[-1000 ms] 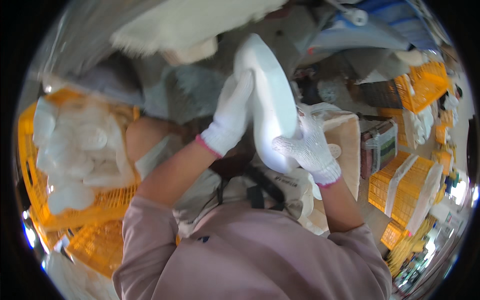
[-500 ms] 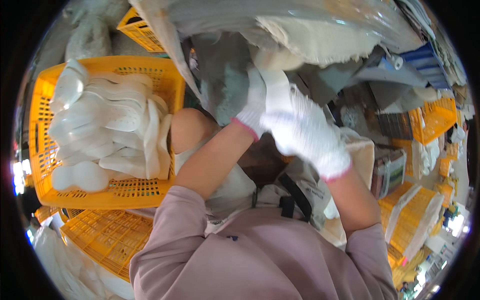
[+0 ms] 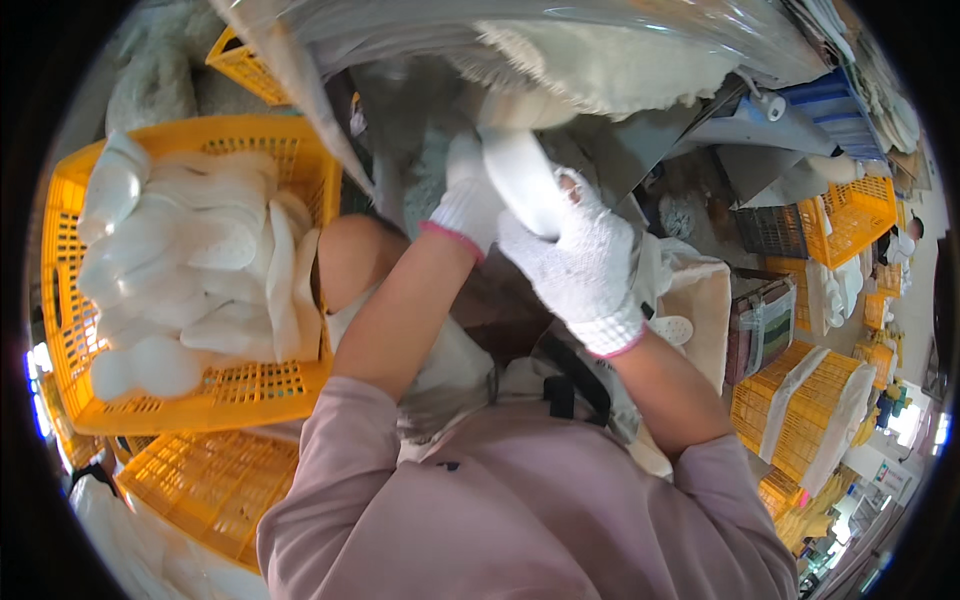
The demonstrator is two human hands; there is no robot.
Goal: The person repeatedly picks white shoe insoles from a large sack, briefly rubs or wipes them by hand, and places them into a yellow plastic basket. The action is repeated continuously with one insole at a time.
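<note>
Both my hands wear white knit gloves with pink cuffs. Between them is a white, smooth, curved insole (image 3: 522,182), its far end up against a blurred cream round edge (image 3: 525,108) under a frayed cloth. My right hand (image 3: 578,245) grips the insole's near end, and a worn hole shows the thumb or fingertip. Along the insole's left side my left hand (image 3: 466,195) holds on, its fingers partly hidden and smeared by motion. To the left, a yellow plastic basket (image 3: 190,408) is heaped with similar white insoles (image 3: 180,260), some with small holes.
The frayed cream cloth (image 3: 620,70) and clear plastic sheeting (image 3: 400,30) hang over the work spot. Yellow crates (image 3: 220,490) stand below the basket and stacked at right (image 3: 800,410). By my right forearm is a cream-lined bin (image 3: 695,310) with a perforated white piece in it.
The insole has turned, showing more of its side, and my right hand has shifted nearer to me and rotated. The whole view has moved slightly right.
</note>
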